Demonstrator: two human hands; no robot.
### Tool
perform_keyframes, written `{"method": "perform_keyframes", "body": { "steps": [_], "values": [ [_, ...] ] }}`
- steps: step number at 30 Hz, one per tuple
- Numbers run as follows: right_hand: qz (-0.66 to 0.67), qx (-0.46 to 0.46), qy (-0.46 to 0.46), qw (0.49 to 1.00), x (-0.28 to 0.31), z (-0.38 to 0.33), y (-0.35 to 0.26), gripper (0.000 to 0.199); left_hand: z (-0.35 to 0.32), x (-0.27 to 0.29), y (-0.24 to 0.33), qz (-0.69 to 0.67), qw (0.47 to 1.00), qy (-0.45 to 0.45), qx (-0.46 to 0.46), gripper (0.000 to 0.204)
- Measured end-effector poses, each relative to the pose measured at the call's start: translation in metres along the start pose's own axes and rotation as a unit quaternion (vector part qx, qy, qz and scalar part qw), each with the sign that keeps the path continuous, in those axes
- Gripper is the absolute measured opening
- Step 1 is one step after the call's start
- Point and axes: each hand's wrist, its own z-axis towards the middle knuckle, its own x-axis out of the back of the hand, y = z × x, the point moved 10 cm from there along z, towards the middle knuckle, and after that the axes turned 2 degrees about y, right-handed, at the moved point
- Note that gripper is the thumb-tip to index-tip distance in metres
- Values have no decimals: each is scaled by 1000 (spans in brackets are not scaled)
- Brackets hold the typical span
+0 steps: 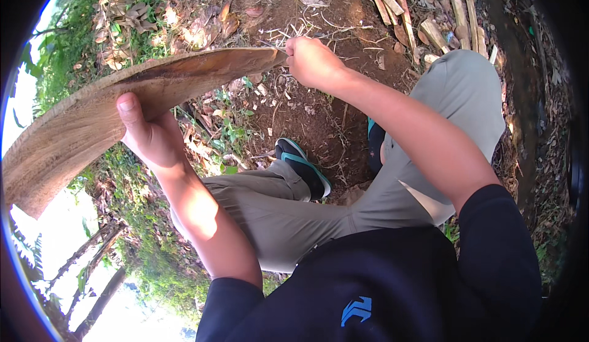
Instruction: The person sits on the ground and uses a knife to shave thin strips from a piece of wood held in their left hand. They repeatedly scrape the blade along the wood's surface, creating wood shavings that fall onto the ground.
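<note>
This is looking like an outdoor woodland or garden patch: bare brown earth (307, 105) is showing underfoot, dry fallen leaves (184, 29) are lying among green weeds (230, 130), and split pale wood pieces (429, 16) are lying scattered.

A long, curved, dry brown palm sheath (92, 112) is held in the air at the left, its broad end lowest and nearest, tapering up to a narrow tip at the far centre.
</note>
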Motion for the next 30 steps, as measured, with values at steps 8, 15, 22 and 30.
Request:
{"method": "perform_keyframes", "body": {
  "steps": [8,15,22,30],
  "values": [
    [-71,1,-26,997,9,-11,-3,17,-1,8,-2,-93,991,92,31,56],
    [-55,-28,-50,997,11,-5,-7,12,3,19,-8,-36,993,99,51,59],
    [202,-126,-133,962,-12,8,21,10,11,23,-3,-13,995,93,35,68],
    [137,3,-8,991,14,-8,-25,13,20,37,-6,-39,992,112,44,63]
  ]
}}
